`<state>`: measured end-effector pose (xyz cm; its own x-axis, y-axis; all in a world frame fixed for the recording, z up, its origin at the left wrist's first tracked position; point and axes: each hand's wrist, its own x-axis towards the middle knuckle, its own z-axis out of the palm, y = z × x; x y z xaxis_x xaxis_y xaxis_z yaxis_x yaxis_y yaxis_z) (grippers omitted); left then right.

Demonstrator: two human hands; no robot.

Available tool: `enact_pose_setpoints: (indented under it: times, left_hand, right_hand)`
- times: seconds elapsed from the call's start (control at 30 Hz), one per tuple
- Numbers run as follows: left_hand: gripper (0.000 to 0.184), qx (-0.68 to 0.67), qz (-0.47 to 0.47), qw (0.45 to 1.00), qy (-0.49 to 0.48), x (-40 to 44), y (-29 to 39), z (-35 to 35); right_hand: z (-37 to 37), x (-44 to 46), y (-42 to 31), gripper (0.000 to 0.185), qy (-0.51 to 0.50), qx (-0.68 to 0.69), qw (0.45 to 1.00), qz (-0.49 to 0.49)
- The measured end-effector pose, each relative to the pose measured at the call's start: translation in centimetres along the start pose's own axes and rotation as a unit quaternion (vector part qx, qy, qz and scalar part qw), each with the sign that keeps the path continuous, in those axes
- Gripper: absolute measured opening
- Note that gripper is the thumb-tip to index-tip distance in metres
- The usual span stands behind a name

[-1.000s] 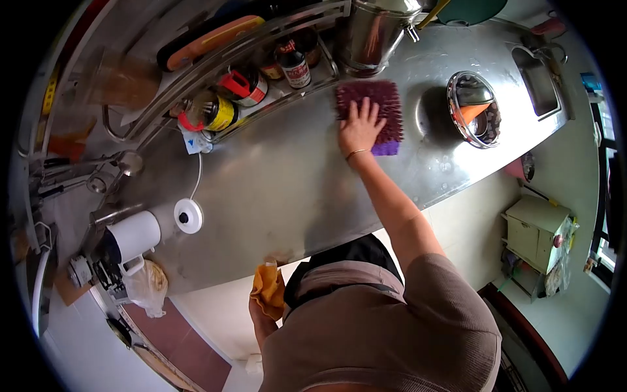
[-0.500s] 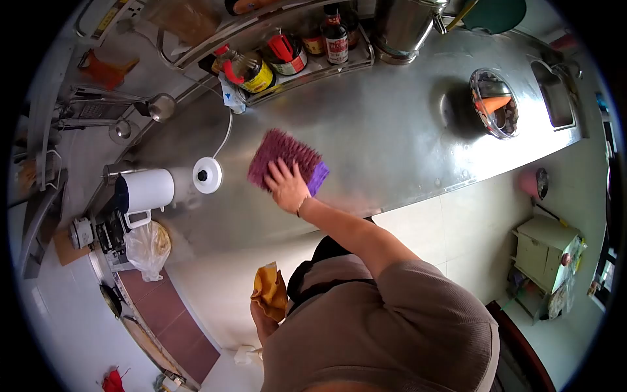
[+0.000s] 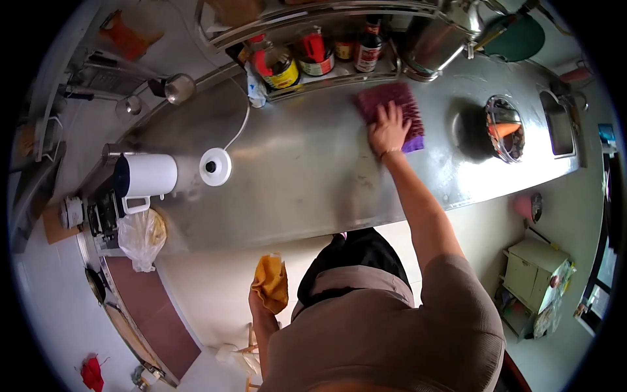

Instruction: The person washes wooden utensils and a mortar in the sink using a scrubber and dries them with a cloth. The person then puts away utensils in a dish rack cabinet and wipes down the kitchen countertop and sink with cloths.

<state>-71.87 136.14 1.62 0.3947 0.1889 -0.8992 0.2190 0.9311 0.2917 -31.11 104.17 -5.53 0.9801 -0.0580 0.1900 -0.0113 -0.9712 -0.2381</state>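
My right hand lies flat with spread fingers on a maroon shaggy cleaning cloth, pressing it against the steel counter. A purple edge of the cloth shows beside the wrist. Down in front of the counter, at my side, my left hand holds a crumpled yellow cloth, which covers most of its fingers. The maroon cloth lies just in front of the bottle rack, to the left of a clear-rimmed bowl with an orange item in it.
Sauce bottles stand on the rack, with a steel urn beside it. Left on the counter are a white kettle base with its cord and a white kettle. A plastic bag sits near the left edge; a sink is far right.
My right hand has slid the maroon cloth right and farther back across the counter, toward the bowl and rack. My left hand still has the yellow cloth, low at my side.
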Motion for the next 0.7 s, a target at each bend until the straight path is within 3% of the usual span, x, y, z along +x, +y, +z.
enact_pose_setpoints:
  times: [0.1, 0.2, 0.3, 0.43, 0.5, 0.6, 0.67, 0.7]
  left_hand:
    - [0.042, -0.024, 0.015, 0.999, 0.022, -1.2, -0.7, -2.6]
    - [0.036, -0.021, 0.041, 0.997, 0.059, -4.0, -1.9, -2.3]
    - [0.037, 0.122, 0.104, 0.984, 0.076, -7.7, -2.7, -1.0]
    - [0.037, 0.054, 0.083, 0.993, 0.068, -8.0, -3.8, -2.4]
    - [0.039, 0.035, 0.115, 0.992, 0.042, -8.5, -4.2, -1.5]
    - [0.039, 0.053, 0.073, 0.996, -0.013, -5.9, -3.1, -3.1]
    - [0.038, -0.002, 0.043, 0.999, 0.012, -6.6, -2.9, 0.8]
    - [0.037, 0.048, 0.055, 0.997, -0.015, -6.0, -2.8, 0.7]
  right_hand:
    - [2.5, 3.7, -3.9, 0.052, -0.006, -0.014, 0.981, 0.195]
    - [5.9, 3.5, -9.7, 0.052, -0.010, -0.054, 0.983, 0.174]
    - [7.7, 0.9, -16.5, 0.051, -0.019, -0.041, 0.996, 0.076]
    - [6.3, -5.3, -23.6, 0.046, -0.053, 0.067, 0.991, -0.103]
    - [5.3, -9.0, -24.9, 0.043, -0.084, 0.119, 0.962, -0.230]
    - [3.9, -14.7, -23.9, 0.039, -0.142, 0.162, 0.886, -0.411]
    - [1.9, -17.8, -21.6, 0.040, -0.179, 0.146, 0.839, -0.492]
    - [0.9, -18.9, -20.0, 0.041, -0.201, 0.153, 0.822, -0.510]
